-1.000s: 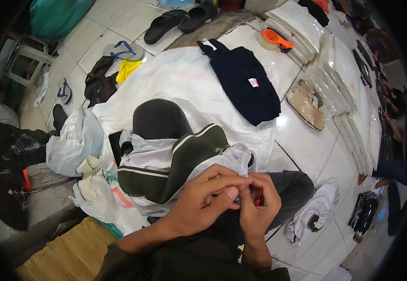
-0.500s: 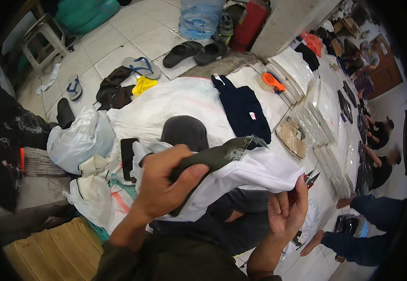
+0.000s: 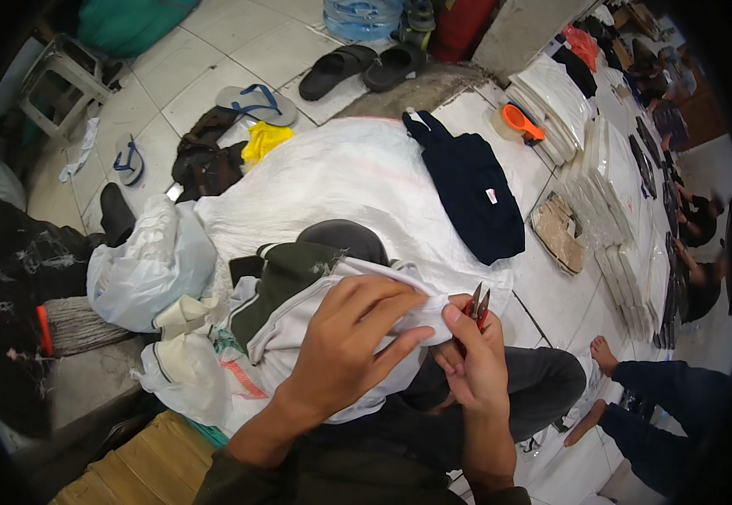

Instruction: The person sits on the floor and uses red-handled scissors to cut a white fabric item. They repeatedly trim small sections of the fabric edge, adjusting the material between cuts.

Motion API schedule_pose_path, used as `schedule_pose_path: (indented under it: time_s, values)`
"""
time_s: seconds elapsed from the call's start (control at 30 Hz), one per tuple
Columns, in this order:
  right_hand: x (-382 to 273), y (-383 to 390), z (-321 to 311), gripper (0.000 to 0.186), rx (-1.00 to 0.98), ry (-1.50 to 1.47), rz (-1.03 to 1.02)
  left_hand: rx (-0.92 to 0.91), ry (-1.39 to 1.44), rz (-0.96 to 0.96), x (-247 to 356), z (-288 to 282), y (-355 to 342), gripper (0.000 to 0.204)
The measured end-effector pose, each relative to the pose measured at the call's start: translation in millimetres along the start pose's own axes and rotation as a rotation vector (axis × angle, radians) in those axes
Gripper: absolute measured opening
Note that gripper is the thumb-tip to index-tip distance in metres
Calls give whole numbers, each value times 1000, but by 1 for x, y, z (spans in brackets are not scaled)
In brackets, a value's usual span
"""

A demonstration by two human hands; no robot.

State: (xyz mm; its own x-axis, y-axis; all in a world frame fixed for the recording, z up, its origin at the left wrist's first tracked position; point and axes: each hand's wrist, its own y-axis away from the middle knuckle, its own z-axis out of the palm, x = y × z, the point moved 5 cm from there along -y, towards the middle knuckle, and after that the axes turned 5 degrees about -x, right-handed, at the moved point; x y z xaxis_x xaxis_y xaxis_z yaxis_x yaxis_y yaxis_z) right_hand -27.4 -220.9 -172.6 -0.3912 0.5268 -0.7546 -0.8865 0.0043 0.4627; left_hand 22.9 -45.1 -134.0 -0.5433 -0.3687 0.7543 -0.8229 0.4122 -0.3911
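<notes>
Snips (image 3: 477, 316) tip-up beside a loose garment (image 3: 303, 305)

I have the red snips gripped in my right hand (image 3: 477, 358), its thumb close to the edge of the white-and-green garment, which lies bunched over my legs (image 3: 543, 383). My left hand (image 3: 353, 337) is open above the white part, fingers spread. The snips' tips stand apart, so a turn of my right wrist could nick the garment. With so little held taut, a fold might slide between them, or I could catch a fingertip.

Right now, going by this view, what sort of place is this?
Probably a garment workshop: the right hand holds red-handled snips by a white-and-green garment, with stacks of plastic-wrapped white bundles off to the right.
</notes>
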Motion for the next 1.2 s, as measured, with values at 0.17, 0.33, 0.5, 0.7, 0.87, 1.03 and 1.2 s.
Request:
schedule_pose_path:
  time_s: [0.17,0.33,0.5,0.7,0.87,1.03,1.2]
  values:
    - [-10,-3,-18,13,46,5,-92,-145,137,-61,-11,31,-17,31]
    - [-14,-8,-41,12,97,300,-177,-139,209,-98,-16,67,-16,37]
    - [-15,-11,-69,17,166,219,-126,-160,373,-140,-27,95,-24,38]
    - [-13,-12,-81,17,116,182,-162,-178,366,-157,-28,107,-32,35]
    - [-15,-12,-79,14,98,260,-226,-179,320,-113,-29,107,-29,33]
    - [-25,4,-69,31,368,522,-391,-148,304,-58,-30,104,-26,35]
    - [-43,26,-47,43,395,1193,-621,-131,317,-69,-30,103,-25,36]
